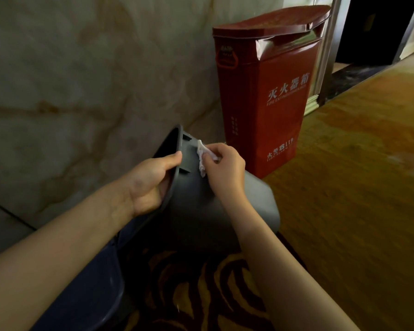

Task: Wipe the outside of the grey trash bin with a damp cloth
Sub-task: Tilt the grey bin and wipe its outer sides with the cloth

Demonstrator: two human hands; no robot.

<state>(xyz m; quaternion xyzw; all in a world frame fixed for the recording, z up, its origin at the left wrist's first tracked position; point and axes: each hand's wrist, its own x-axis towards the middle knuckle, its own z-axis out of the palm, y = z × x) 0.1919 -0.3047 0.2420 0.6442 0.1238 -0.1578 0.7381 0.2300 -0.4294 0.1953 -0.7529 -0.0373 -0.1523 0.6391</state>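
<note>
Marble wall (81, 80) close on left, red fire extinguisher box (265, 96) just behind; open carpet (356, 187) to the right. Grey trash bin (201, 204) tipped on its side, long axis running left-right, mouth toward wall. Left hand (148, 185) clamped on its rim. Right hand (227, 168) pinches white cloth (202, 156) against bin's outer side near rim.

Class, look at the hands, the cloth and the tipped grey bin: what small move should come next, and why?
Probably slide the white cloth down the bin's outer wall. The right hand presses it just below the rim, the left hand steadies the rim, and the lower wall lies uncovered.
</note>
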